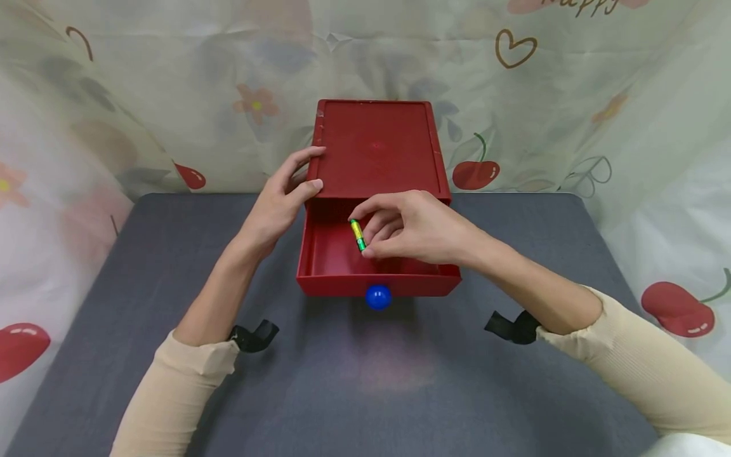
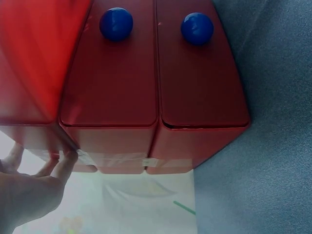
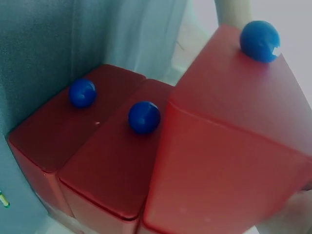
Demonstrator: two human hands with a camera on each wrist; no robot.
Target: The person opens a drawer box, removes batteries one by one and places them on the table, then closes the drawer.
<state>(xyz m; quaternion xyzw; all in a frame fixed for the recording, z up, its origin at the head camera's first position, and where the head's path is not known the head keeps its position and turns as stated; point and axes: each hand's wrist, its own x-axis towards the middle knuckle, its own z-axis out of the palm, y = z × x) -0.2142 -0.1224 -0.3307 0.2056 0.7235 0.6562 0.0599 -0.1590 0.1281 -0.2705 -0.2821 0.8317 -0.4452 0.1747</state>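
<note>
My right hand [image 1: 419,227] pinches a small green and yellow battery [image 1: 358,235] between thumb and forefinger, over the pulled-out top drawer [image 1: 334,254] of a red drawer cabinet [image 1: 374,149]. The drawer's front has a round blue knob [image 1: 378,297]. On the cabinet's left side, my left hand [image 1: 278,206] rests its fingertips and thumb near the top edge. In the left wrist view those fingers [image 2: 66,165] lie against the side wall. Only part of the right hand [image 3: 290,214] shows behind the drawer in the right wrist view; the battery it holds is hidden there.
Below the open drawer are two closed drawers with blue knobs [image 2: 116,24]. Another green and yellow battery [image 3: 4,199] lies on the grey table [image 1: 394,393] beside the cabinet. A patterned curtain [image 1: 188,76] hangs behind and at both sides. Black straps [image 1: 255,336] hang at the wrists.
</note>
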